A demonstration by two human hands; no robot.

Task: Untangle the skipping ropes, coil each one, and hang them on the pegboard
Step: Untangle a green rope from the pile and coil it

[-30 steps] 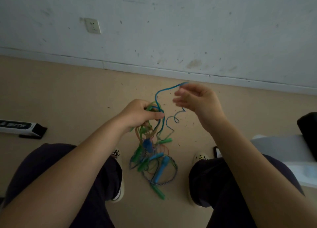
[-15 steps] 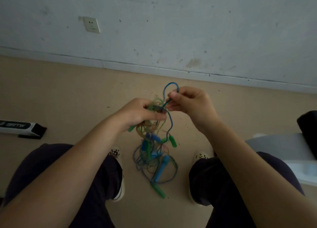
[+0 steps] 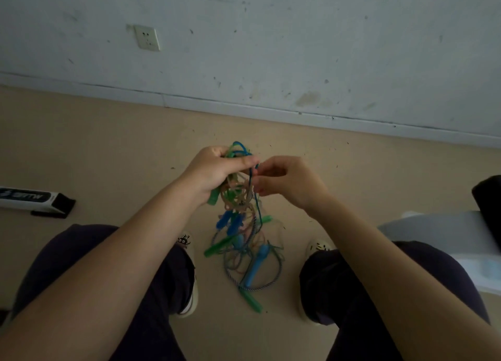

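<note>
Head view: both hands work a knot of skipping ropes (image 3: 238, 198) above the floor (image 3: 108, 149).
Left hand (image 3: 217, 168) grips the bunch's top; right hand (image 3: 284, 181) pinches a blue strand beside it, handles dangling between the knees.

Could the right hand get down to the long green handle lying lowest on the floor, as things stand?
Probably yes. The right hand is pinching a dark blue cord in the tangle, so it would have to release first. The long green plastic handle lies uncovered on the beige floor between the knees.
</note>
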